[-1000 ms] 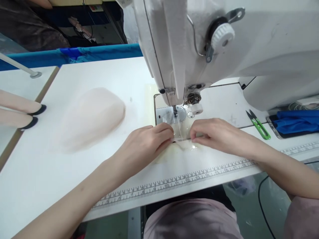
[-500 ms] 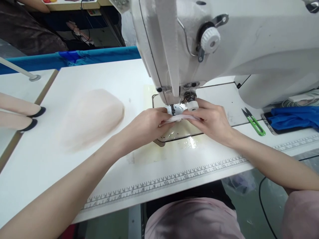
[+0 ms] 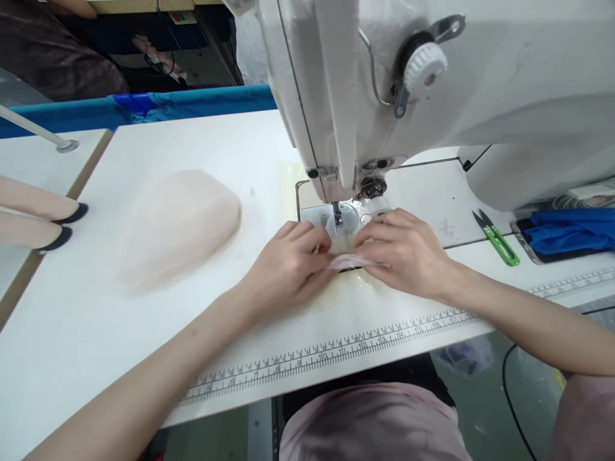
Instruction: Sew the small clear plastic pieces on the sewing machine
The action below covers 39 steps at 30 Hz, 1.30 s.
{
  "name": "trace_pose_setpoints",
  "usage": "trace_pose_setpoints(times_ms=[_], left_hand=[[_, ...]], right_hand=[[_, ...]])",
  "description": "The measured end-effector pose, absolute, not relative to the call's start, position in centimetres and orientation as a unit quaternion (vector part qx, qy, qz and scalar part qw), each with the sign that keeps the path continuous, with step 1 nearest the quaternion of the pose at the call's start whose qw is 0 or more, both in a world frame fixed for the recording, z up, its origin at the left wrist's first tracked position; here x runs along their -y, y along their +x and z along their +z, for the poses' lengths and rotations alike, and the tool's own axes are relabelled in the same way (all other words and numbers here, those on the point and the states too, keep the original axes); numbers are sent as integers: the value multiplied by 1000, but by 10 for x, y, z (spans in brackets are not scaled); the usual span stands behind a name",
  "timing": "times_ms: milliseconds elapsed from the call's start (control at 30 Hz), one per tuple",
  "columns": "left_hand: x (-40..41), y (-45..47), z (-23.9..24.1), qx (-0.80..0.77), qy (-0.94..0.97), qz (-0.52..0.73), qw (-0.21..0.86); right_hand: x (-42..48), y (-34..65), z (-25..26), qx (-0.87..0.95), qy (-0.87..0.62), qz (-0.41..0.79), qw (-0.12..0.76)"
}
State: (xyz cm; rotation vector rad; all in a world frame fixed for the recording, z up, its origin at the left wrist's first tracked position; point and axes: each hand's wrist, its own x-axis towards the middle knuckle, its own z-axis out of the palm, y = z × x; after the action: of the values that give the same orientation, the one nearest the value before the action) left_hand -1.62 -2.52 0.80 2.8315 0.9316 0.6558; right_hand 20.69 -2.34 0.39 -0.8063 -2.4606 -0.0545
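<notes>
A small pale pink fabric piece (image 3: 350, 260) lies just in front of the presser foot (image 3: 338, 218) of a white sewing machine (image 3: 408, 89). My left hand (image 3: 288, 266) pinches its left end with curled fingers. My right hand (image 3: 408, 253) pinches its right end, fingers bent over it. Both hands rest on the machine bed, nearly touching each other, just below the needle.
A heap of sheer pink fabric (image 3: 177, 224) lies on the white table (image 3: 144, 333) at the left. Green thread snips (image 3: 497, 238) and a blue cloth (image 3: 571, 230) sit at the right. A ruler strip (image 3: 336, 349) runs along the front edge. Two pale forms with dark tips (image 3: 43, 214) lie far left.
Both hands drew the pink piece back from under the presser foot toward me, after having pushed it up to the needle half a second ago.
</notes>
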Motion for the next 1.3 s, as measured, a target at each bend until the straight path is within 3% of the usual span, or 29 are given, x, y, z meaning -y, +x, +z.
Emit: trace_pose_setpoints(times_ms=[100, 200, 1000, 1300], left_hand=[[40, -15, 2, -258, 933, 200, -154], [51, -13, 2, -272, 927, 149, -211], [26, -21, 1, -348, 927, 79, -113], [26, -16, -2, -399, 899, 140, -113]], right_hand=[[28, 207, 2, 931, -260, -69, 247], [30, 206, 2, 934, -257, -72, 237], [7, 201, -12, 921, -300, -88, 233], [3, 200, -13, 916, -324, -78, 222]])
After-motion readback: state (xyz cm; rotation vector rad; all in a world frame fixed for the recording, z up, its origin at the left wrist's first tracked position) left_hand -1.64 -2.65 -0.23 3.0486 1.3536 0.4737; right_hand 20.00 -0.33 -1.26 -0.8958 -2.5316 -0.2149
